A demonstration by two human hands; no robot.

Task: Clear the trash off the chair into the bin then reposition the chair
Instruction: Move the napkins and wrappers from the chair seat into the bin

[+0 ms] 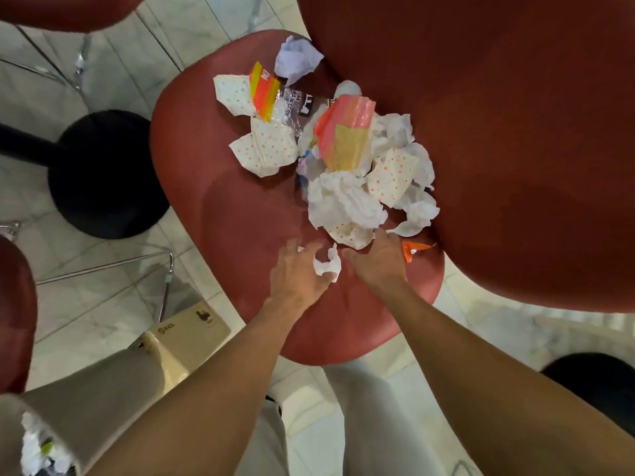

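A red chair seat (226,207) carries a heap of trash (347,197): crumpled white tissues, dotted paper wrappers, an orange-pink plastic bag (343,132) and a clear printed wrapper. My left hand (295,273) and my right hand (378,259) reach over the seat's near part with spread fingers. A small white paper scrap (326,264) lies between them, touching my left fingertips. An orange scrap (412,250) sits just right of my right hand. The bin (86,400), a beige box with white trash inside, stands at the lower left.
The chair's red backrest (515,149) fills the upper right. A black round table base (103,173) stands left of the seat. Other red chairs (13,314) edge the left side and top left, with metal legs (165,290) over the tiled floor.
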